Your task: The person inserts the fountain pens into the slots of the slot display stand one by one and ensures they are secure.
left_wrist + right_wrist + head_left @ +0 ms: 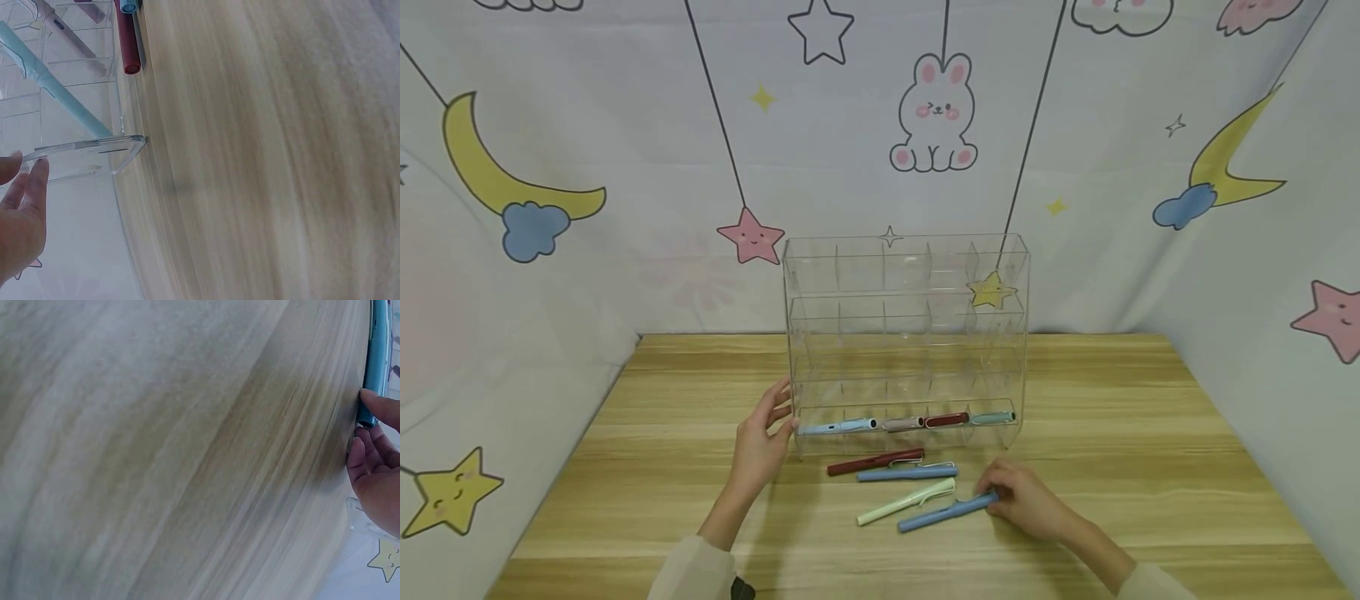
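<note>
Pinches the right end of a blue capped pen (946, 512) between the thumb and bent fingers of the right hand (1030, 504), thumb laid along the barrel in the right wrist view. Holds this pen at a slant, left end nearer than the right, on the near side of a loose group of pens; cannot tell about contact with the wooden table (1097, 400) underneath. Touches the left side panel (87, 145) of a clear acrylic rack (906, 342) with the left hand (760, 450), thumb at the front edge and spread apart from the nearly straight fingers on the outer side. Lying just beyond the held pen: a pale green pen (904, 502), also slanting. Farther again, near the foot of the rack: a second blue pen (907, 473), almost level from left to right, and just beyond it a maroon pen (872, 462), tilted slightly, right end farther. Set end to end along the lowest tier of the rack, from left to right: a light blue pen (835, 427), a greyish pink pen (901, 423), a second maroon pen (947, 420) and a sage green pen (992, 417). Wearing cream sleeves (692, 573) on both arms. Hung behind and to both sides of the table: white cloth (842, 142), printed with a winking rabbit (934, 117), moons, clouds and stars.
</note>
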`<state>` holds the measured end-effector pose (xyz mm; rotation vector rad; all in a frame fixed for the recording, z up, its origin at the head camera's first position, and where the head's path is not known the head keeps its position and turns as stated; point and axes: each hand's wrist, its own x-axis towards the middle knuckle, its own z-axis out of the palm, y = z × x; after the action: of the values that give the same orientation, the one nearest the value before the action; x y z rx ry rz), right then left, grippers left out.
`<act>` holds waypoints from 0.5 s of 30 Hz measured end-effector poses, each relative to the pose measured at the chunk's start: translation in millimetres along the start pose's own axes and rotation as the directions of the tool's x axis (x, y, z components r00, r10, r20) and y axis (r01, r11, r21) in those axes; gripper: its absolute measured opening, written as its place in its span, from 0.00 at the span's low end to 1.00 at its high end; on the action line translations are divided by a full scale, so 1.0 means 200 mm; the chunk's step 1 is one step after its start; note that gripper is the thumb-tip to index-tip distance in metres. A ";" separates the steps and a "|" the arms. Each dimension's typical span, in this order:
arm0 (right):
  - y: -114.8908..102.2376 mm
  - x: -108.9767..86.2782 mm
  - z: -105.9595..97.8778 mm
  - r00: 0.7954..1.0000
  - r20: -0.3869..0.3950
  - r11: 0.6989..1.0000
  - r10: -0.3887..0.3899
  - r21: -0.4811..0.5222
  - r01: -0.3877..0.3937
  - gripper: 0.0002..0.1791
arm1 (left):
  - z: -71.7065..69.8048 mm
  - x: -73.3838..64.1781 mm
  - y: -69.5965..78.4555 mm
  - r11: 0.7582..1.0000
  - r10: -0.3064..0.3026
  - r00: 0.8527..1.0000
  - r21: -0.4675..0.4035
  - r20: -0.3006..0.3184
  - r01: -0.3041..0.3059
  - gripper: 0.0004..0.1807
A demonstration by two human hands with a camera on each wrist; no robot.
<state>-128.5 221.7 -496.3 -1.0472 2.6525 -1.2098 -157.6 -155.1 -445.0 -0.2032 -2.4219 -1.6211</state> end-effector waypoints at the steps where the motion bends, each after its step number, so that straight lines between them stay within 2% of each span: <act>1: 0.00 0.00 0.00 1.000 0.002 1.000 0.003 0.003 -0.003 0.13 | 0.00 0.00 0.00 1.000 0.003 1.000 0.000 -0.001 -0.003 0.32; 9: 0.00 -0.02 -0.02 0.997 0.051 0.996 0.050 0.068 -0.053 0.11 | 0.00 0.00 0.00 1.000 -0.003 1.000 0.002 0.000 0.003 0.32; 15: 0.00 -0.03 -0.06 0.998 0.066 0.994 0.004 0.110 -0.011 0.09 | 0.00 0.00 0.00 1.000 -0.007 1.000 0.006 0.000 0.007 0.32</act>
<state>-127.6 233.3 -489.6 -1.0399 2.5077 -1.2807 -157.7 -154.9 -445.4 -0.1941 -2.4297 -1.6167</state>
